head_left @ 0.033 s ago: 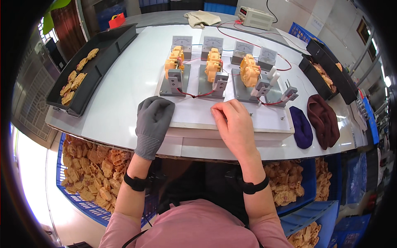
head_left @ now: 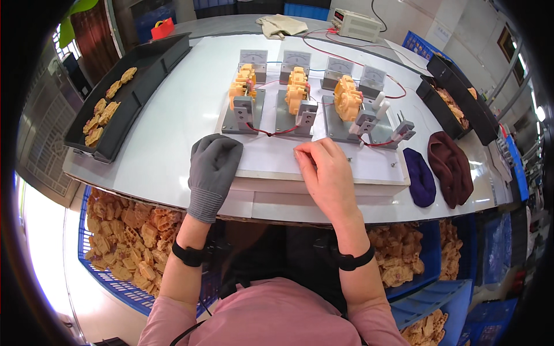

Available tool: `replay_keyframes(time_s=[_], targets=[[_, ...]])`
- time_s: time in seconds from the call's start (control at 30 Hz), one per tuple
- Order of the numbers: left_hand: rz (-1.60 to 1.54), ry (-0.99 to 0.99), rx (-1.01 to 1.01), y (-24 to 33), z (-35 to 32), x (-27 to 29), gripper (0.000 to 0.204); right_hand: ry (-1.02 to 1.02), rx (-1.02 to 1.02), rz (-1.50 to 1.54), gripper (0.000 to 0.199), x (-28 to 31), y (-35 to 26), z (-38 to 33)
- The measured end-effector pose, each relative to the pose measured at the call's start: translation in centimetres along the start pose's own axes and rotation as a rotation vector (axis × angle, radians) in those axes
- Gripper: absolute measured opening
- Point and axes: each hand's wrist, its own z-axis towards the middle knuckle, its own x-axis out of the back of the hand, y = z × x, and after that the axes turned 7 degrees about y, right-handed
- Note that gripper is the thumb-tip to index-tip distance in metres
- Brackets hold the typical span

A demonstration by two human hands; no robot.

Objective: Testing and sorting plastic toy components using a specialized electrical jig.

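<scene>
My left hand (head_left: 216, 161), in a grey knit glove, rests with fingers curled on the front left edge of a white board (head_left: 262, 174). My bare right hand (head_left: 326, 176) lies on the same edge further right, thumb and fingers drawn together; no object shows in either hand. Beyond them stand grey metal test fixtures, each holding a yellow plastic part: one at left (head_left: 242, 86), one in the middle (head_left: 297, 89), one at right (head_left: 348, 99). Red wires (head_left: 270, 134) link the fixtures' front blocks. Behind them is a row of analog meters (head_left: 296, 59).
Black trays with yellow parts stand at left (head_left: 128, 95) and right (head_left: 424, 92). Purple (head_left: 420, 179) and maroon cloth (head_left: 449, 167) lie right of the board. A power supply (head_left: 358, 26) sits at the back. Blue crates (head_left: 115, 278) full of yellow parts stand below the table.
</scene>
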Motion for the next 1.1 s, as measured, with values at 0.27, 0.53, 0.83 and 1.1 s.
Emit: replay_keyframes(time_s=[0.27, 0.53, 0.83, 1.1], targets=[[-0.028, 0.029, -0.013, -0.3, -0.3, -0.2, 0.013, 0.037, -0.104, -0.083, 0.012, 6.8, 2.7, 0.4], [-0.064, 0.044, 0.008, -0.5, -0.1, -0.3, 0.012, -0.117, -0.181, -0.066, 0.014, 7.7, 4.8, -0.5], [-0.042, 0.011, 0.014, -0.3, -0.2, -0.1, 0.012, -0.062, -0.15, -0.115, 0.013, 6.8, 5.1, -0.7], [-0.028, 0.011, 0.021, -0.1, -0.1, -0.1, 0.012, -0.048, -0.161, -0.118, 0.013, 6.7, 5.1, -0.7]])
